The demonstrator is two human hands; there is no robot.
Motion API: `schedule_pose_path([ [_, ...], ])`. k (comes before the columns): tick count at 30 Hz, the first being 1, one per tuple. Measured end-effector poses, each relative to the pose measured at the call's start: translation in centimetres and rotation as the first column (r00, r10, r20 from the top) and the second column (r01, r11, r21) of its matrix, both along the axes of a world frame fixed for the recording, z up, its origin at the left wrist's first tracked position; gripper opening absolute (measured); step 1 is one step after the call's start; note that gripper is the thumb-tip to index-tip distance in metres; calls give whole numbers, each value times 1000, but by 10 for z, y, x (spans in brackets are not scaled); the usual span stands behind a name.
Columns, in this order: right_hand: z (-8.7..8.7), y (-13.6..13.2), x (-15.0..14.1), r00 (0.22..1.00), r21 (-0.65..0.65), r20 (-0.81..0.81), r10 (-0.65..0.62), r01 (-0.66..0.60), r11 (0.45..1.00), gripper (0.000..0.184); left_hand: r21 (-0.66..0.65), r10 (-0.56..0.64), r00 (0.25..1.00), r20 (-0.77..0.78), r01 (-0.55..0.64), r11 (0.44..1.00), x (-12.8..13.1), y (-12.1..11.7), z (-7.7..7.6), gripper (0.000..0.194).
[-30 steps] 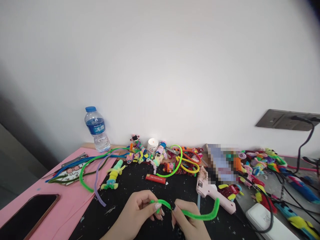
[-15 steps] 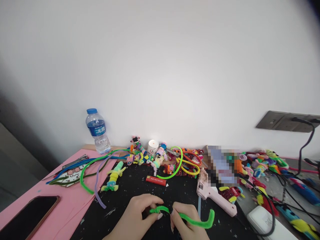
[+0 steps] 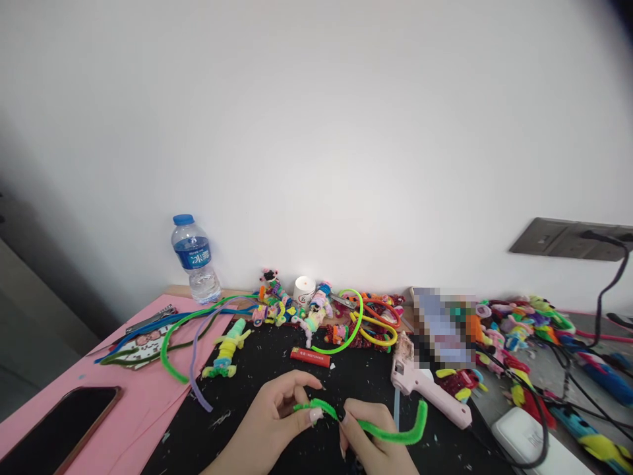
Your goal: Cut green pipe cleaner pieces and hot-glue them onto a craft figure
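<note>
A bright green pipe cleaner [image 3: 395, 436] spans both hands above the black mat [image 3: 237, 409]. My right hand [image 3: 370, 432] pinches it near the middle, and its bent free end sticks out to the right. The other end is curled, and my left hand [image 3: 281, 415] holds it between thumb and bent fingers, with the index finger lifted off. Beyond the hands lies a red lighter [image 3: 310, 357]. To the left is a yellow and teal pipe-cleaner figure [image 3: 227, 349]. A pink glue gun [image 3: 430, 390] rests right of my right hand.
A water bottle [image 3: 195, 260] and a paper cup [image 3: 304, 290] stand by the wall. Loose pipe cleaners [image 3: 200, 389] and a phone [image 3: 64, 429] lie on pink paper [image 3: 133, 396]. Colourful figures [image 3: 519, 323], black cables [image 3: 544, 422] and a white power bank [image 3: 524, 435] crowd the right.
My left index finger lifted off the green pipe cleaner and stays raised, while the curled end has shifted slightly in that hand. My right hand keeps its pinch; the free end swung down, then slightly up.
</note>
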State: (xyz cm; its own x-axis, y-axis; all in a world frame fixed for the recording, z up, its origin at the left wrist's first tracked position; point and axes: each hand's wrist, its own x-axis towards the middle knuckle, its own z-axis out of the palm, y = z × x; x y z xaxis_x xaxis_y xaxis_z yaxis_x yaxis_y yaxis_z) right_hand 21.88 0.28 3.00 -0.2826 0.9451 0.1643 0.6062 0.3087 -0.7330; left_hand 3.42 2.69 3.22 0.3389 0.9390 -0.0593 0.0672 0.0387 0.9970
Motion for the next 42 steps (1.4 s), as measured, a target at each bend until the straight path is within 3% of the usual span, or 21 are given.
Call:
schedule_pose_path([
  [4,1,1,0,1000,-1,-7,-5,5,1000,44,62,-18,990,-137,26,998,0,-1,3,26],
  [9,3,2,-1,998,-21,-41,-45,44,999,43,176,44,975,-218,-5,984,-2,-2,9,25],
  [14,5,2,-1,999,-3,-36,-19,19,1000,42,170,45,958,-283,4,985,-2,-2,10,21],
  [21,-1,1,1,999,-11,29,29,-29,1000,43,155,25,964,-265,17,988,-1,0,7,15],
  [31,-17,-2,1,995,-11,-59,-75,74,997,44,179,11,975,-220,29,983,-1,-3,7,7],
  [42,-9,-5,-2,990,41,-115,-86,91,995,47,106,30,995,-94,-20,994,0,-2,6,6],
])
